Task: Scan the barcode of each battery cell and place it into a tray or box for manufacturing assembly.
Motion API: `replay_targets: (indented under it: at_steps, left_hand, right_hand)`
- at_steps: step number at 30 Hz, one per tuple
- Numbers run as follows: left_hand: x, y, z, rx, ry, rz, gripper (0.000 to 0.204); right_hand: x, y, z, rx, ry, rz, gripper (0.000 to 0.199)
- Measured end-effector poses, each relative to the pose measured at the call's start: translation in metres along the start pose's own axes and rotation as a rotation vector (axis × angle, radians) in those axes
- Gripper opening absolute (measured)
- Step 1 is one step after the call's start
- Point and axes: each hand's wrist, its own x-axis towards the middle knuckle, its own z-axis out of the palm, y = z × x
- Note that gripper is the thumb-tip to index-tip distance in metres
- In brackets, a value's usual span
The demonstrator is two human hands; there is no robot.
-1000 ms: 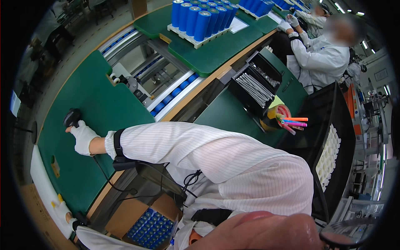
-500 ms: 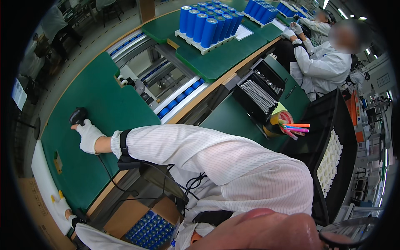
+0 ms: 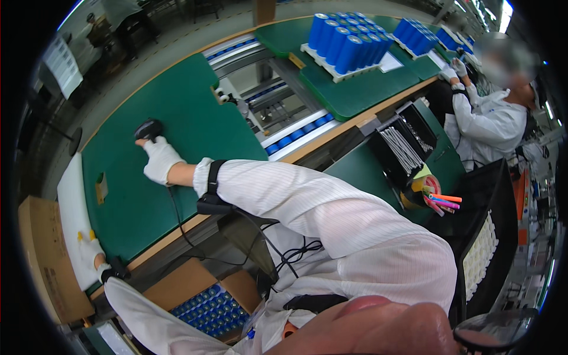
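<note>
The view swings, nothing's set down: right hand [image 3: 161, 161] still curls round the black scanner [image 3: 148, 128]; left hand [image 3: 90, 251], grip unclear.

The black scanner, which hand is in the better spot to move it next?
The right hand, most likely: it is gripping the black scanner, while the left hand is well away from it, by the white sheet.

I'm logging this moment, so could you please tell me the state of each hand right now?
Left hand: open, fingers apart, at the white strip; contact cannot be told.
Right hand: closed around the black scanner.
</note>
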Motion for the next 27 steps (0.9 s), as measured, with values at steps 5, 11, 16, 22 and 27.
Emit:
replay_targets:
  at_steps: [5,11,16,22,27]
  left_hand:
    - [-0.011,0.017,-0.017,0.03,-0.018,-0.071,0.057]
    - [-0.012,0.018,-0.021,0.099,0.031,0.005,0.059]
    - [-0.005,0.009,-0.012,0.233,-0.177,-0.059,0.053]
    - [-0.02,0.013,0.004,0.027,0.053,0.341,0.045]
    - [-0.064,0.068,-0.095,0.084,-0.16,-0.172,0.04]
  right_hand:
    - [-0.002,-0.003,-0.004,-0.006,-0.005,-0.025,0.063]
    - [-0.002,-0.003,-0.005,-0.037,0.004,-0.028,0.061]
    - [-0.003,-0.006,-0.004,-0.065,0.018,-0.017,0.058]
    - [0.002,0.0,-0.003,-0.28,0.09,-0.342,0.053]
    - [0.008,-0.001,0.006,-0.241,0.042,-0.361,0.061]
